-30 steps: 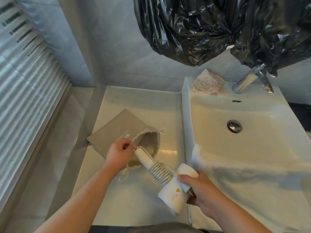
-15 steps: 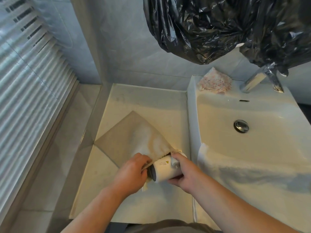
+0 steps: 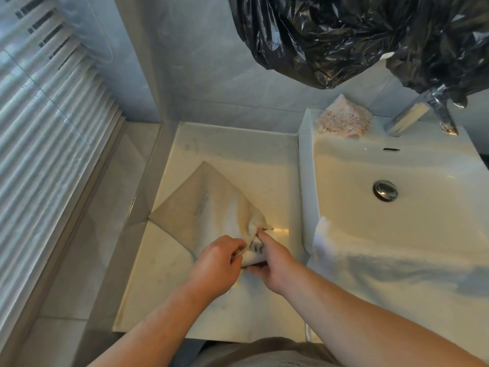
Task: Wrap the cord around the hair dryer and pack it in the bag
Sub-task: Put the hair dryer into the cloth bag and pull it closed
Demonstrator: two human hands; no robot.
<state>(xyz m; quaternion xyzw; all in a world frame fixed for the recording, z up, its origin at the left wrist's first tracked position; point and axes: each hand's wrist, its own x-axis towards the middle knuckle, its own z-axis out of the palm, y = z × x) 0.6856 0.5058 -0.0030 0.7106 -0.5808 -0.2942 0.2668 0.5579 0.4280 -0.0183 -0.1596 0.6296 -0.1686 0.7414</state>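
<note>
White tabletop (image 3: 264, 165) fills the frame's centre, carrying a tan bag (image 3: 209, 205). Left hand (image 3: 214, 263) and right hand (image 3: 275, 263) fingers pinch its opening at lower centre, where the hair dryer (image 3: 255, 254) barely pokes out.

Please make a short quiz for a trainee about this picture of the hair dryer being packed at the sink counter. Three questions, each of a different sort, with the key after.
1. True or false: the hair dryer lies fully outside the beige bag.
2. Multiple choice: where does the patterned cloth lie? A) in the sink basin; B) on the back corner of the sink, left of the faucet; C) on the floor.
3. Fill in: the left hand and the right hand both work at the bag's ____.

Key
1. False: only a small white part shows at the opening between the hands.
2. B
3. opening
</note>
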